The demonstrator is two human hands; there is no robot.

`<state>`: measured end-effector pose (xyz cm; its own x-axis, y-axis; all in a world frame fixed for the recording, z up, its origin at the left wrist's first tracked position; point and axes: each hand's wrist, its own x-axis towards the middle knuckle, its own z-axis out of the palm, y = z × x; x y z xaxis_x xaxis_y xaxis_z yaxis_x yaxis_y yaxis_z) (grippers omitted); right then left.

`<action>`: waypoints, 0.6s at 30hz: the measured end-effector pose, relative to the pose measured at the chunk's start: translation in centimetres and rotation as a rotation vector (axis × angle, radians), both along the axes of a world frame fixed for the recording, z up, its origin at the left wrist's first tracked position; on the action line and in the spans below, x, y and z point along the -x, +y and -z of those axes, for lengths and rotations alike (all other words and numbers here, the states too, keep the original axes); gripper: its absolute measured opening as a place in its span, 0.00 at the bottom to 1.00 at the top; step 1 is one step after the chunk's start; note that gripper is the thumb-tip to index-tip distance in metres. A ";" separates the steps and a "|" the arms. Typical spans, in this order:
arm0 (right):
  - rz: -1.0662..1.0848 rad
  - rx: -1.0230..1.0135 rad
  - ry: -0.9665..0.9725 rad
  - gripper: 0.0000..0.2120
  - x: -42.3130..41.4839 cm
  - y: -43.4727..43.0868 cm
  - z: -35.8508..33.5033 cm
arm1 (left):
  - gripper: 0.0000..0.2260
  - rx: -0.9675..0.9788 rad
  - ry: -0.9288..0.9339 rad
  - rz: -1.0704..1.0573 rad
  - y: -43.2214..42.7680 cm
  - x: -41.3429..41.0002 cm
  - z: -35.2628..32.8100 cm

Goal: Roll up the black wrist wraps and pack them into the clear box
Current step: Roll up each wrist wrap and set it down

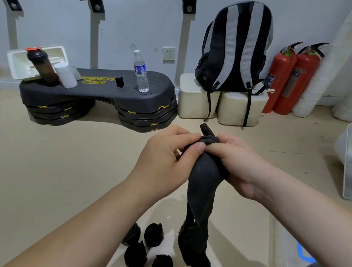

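Both hands hold one wrap over the floor. The left hand pinches its top end between thumb and fingers, and the right hand curls round it just beside; the rest hangs loose. Three rolled wraps lie near left (a fourth dark thing is half hidden). Yellow lettering on the far bench reads "OINFIT PRO", its start hidden.

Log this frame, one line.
step: rolling; left hand: pinches wrist wrap top; right hand: grips it, rest hangs loose; rolled wraps: on floor
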<state>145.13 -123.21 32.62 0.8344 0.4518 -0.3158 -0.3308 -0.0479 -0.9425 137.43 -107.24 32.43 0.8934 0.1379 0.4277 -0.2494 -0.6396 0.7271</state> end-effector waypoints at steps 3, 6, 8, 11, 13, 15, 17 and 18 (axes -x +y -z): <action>0.001 0.001 -0.031 0.13 -0.1 -0.1 -0.1 | 0.07 0.118 0.026 -0.043 0.0 0.1 -0.2; -0.015 0.001 -0.055 0.10 0.2 -0.1 -0.1 | 0.06 0.369 0.155 -0.120 -0.1 0.2 -0.8; -0.014 -0.003 -0.055 0.08 0.2 -0.1 -0.2 | 0.04 0.557 0.259 -0.133 -0.2 0.3 -1.2; -0.023 -0.004 -0.052 0.04 0.3 0.0 -0.5 | 0.06 0.695 0.361 -0.116 -0.3 0.4 -1.6; -0.034 -0.005 -0.055 0.05 0.4 0.1 -0.7 | 0.08 0.758 0.380 -0.109 -0.4 0.4 -1.7; -0.053 -0.024 -0.060 0.08 0.5 0.1 -0.7 | 0.09 0.765 0.373 -0.132 -0.3 0.3 -1.8; -0.096 -0.041 -0.089 0.11 0.6 0.1 -0.8 | 0.09 0.741 0.348 -0.166 -0.1 0.2 -1.9; -0.116 -0.038 -0.119 0.11 0.6 0.1 -0.9 | 0.08 0.728 0.331 -0.176 -0.1 0.1 -1.9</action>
